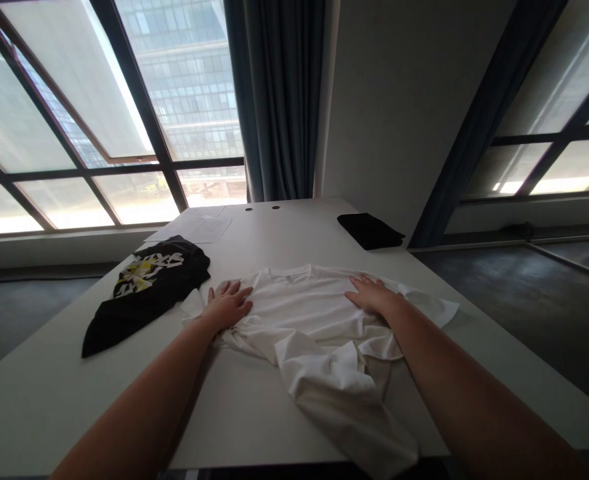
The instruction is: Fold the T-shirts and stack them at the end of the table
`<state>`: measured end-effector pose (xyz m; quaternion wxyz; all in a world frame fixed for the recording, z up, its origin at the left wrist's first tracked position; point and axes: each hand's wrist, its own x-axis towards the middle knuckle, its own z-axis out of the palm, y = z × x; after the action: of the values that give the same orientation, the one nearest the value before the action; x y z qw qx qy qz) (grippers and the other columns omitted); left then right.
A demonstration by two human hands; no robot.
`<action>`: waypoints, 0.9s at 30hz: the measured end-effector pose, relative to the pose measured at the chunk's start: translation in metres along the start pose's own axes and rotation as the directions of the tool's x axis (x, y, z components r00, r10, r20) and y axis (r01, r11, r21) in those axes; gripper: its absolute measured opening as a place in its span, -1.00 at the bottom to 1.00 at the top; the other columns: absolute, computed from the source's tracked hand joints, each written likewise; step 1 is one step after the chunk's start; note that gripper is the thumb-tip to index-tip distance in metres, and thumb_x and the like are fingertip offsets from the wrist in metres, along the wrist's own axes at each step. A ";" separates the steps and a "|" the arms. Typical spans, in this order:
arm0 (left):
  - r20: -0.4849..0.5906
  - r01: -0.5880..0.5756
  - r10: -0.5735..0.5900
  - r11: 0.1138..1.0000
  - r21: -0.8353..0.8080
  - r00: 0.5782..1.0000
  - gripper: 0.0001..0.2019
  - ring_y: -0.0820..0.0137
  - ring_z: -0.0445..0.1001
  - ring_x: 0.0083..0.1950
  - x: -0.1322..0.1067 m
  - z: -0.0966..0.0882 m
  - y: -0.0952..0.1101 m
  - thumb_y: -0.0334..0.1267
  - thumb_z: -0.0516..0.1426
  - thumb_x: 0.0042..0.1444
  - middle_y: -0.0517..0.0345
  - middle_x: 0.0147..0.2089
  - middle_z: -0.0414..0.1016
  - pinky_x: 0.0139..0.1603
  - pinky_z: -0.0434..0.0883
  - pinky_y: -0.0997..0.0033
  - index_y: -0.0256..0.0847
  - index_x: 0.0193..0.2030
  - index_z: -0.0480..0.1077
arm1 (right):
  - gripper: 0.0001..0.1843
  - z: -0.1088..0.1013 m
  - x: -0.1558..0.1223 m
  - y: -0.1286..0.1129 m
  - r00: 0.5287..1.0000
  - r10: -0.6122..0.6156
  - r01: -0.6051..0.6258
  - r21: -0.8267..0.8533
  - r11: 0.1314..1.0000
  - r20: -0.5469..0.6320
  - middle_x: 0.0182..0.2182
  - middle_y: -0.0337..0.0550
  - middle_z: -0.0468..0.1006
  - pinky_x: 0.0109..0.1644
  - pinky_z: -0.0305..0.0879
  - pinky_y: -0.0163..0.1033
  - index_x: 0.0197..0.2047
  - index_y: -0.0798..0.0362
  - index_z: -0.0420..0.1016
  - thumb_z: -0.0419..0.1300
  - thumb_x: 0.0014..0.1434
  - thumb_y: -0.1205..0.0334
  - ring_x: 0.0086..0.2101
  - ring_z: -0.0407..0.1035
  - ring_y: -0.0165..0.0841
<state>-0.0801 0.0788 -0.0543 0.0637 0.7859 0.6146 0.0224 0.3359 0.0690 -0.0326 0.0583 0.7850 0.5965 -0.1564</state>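
A white T-shirt (304, 303) lies across the table in front of me, its neckline at the far side. The upper part is spread fairly flat, while the lower part is bunched and hangs over the table's near edge. My left hand (227, 303) rests flat on the shirt near the left shoulder, fingers spread. On the other shoulder lies my right hand (372, 293), also with fingers apart and pressing on the fabric. Neither hand grips anything.
A black garment (149, 283) with a white and yellow print lies crumpled at the left on the white table (284, 240). Folded black cloth (369, 230) sits at the back right. Paper sheets (207, 227) lie at the far left. Windows and dark curtains (282, 100) stand behind.
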 end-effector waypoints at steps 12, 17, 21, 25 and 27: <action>-0.041 -0.268 0.266 0.962 -0.051 0.963 -0.44 0.18 0.00 0.57 0.013 0.006 0.033 0.08 -0.13 0.42 0.07 0.57 0.04 0.53 -0.02 0.02 -0.04 0.46 0.19 | -0.28 0.029 0.003 -0.044 0.856 -0.455 0.435 -0.133 0.890 -0.245 0.49 0.04 0.06 0.45 -0.14 0.15 0.53 -0.03 0.05 -0.11 0.41 -0.13 0.42 -0.03 -0.07; 0.082 -0.107 0.105 0.994 0.017 0.991 -0.30 -0.05 -0.31 0.61 0.044 0.010 0.041 0.25 -0.17 0.36 0.17 0.63 -0.29 0.44 -0.25 -0.45 0.14 0.57 -0.07 | -0.28 0.030 0.032 -0.045 0.930 -0.343 0.334 -0.086 0.939 -0.133 0.56 -0.25 -0.25 0.37 -0.37 0.51 0.56 -0.32 -0.16 -0.24 0.41 -0.24 0.48 -0.35 0.03; 0.095 -0.087 0.085 0.996 0.023 0.992 -0.29 -0.06 -0.30 0.61 0.073 0.010 0.045 0.28 -0.17 0.34 0.18 0.63 -0.31 0.42 -0.23 -0.48 0.20 0.57 -0.11 | -0.27 0.023 0.048 -0.044 0.934 -0.334 0.326 -0.082 0.942 -0.128 0.56 -0.29 -0.30 0.36 -0.40 0.53 0.56 -0.33 -0.21 -0.28 0.40 -0.25 0.48 -0.38 0.04; 0.073 -0.102 0.100 0.994 0.028 0.992 -0.34 0.04 -0.26 0.61 0.088 0.009 0.044 0.25 -0.17 0.36 0.23 0.63 -0.27 0.47 -0.20 -0.33 0.24 0.55 -0.08 | -0.26 0.021 0.061 -0.040 0.931 -0.330 0.322 -0.075 0.944 -0.156 0.56 -0.22 -0.27 0.40 -0.39 0.44 0.57 -0.26 -0.20 -0.28 0.41 -0.24 0.48 -0.34 -0.02; 0.052 -0.088 0.086 0.996 0.033 0.995 -0.36 0.12 -0.23 0.61 0.091 0.008 0.040 0.22 -0.19 0.37 0.26 0.63 -0.24 0.50 -0.18 -0.18 0.24 0.55 -0.05 | -0.26 0.021 0.068 -0.036 0.932 -0.315 0.308 -0.069 0.949 -0.178 0.56 -0.16 -0.26 0.43 -0.37 0.36 0.58 -0.20 -0.19 -0.27 0.42 -0.22 0.48 -0.31 -0.07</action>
<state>-0.0187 0.1569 -0.0609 0.0643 0.8134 0.5782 -0.0056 0.3140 0.1355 -0.0700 -0.0078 0.6904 0.7193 -0.0772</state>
